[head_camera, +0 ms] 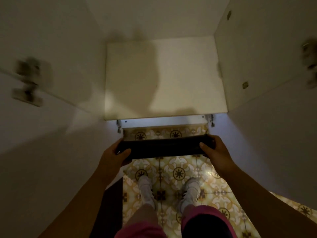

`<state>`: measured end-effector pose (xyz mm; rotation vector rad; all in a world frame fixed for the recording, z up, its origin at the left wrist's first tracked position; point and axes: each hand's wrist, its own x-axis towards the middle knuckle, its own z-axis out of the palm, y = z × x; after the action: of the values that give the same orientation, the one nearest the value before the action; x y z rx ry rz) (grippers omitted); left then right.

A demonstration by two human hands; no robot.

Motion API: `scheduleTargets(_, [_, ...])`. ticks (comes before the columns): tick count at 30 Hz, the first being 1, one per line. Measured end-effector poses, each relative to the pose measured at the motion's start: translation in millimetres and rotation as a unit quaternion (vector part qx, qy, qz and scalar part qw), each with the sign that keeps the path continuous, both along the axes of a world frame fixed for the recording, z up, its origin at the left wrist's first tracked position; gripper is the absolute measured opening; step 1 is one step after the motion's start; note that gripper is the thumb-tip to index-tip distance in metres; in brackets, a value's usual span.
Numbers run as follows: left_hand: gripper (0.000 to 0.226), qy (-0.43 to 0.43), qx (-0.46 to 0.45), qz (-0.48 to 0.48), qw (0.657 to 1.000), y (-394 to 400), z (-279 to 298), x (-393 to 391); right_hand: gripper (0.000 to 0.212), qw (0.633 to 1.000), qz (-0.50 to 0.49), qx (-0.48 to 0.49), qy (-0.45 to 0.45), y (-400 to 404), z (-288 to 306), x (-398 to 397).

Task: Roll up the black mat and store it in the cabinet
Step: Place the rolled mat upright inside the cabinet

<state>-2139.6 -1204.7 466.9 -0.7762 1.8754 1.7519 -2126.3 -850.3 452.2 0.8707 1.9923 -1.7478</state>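
The black mat is rolled into a long horizontal tube, held level in front of me above the patterned floor. My left hand grips its left end and my right hand grips its right end, thumbs on top. Just beyond the roll stands the open white cabinet, whose pale bottom shelf is bare and carries my shadow. The roll hangs in front of the shelf's front edge, outside the cabinet.
Both cabinet doors stand open: the left door and the right door flank my arms, with metal hinges on their inner faces. The yellow patterned tile floor lies below, with my two white shoes on it.
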Motion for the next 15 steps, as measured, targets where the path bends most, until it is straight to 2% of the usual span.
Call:
scheduleTargets(4, [0.054, -0.002, -0.024, 0.015, 1.0, 1.0, -123.8, -28.9, 0.037, 1.0, 0.022, 0.007, -0.001, 2.9, -126.2, -32.0])
scheduleTargets(8, [0.052, 0.011, -0.032, 0.001, 0.999, 2.1, -242.2, -59.7, 0.03, 1.0, 0.011, 0.003, 0.019, 2.7, -252.4, -66.1])
scheduleTargets(15, [0.054, 0.06, -0.005, 0.0, 0.998, -9.6, -394.3, -112.2, 0.053, 0.998, -0.032, -0.037, 0.032, -10.5, -429.0, -123.6])
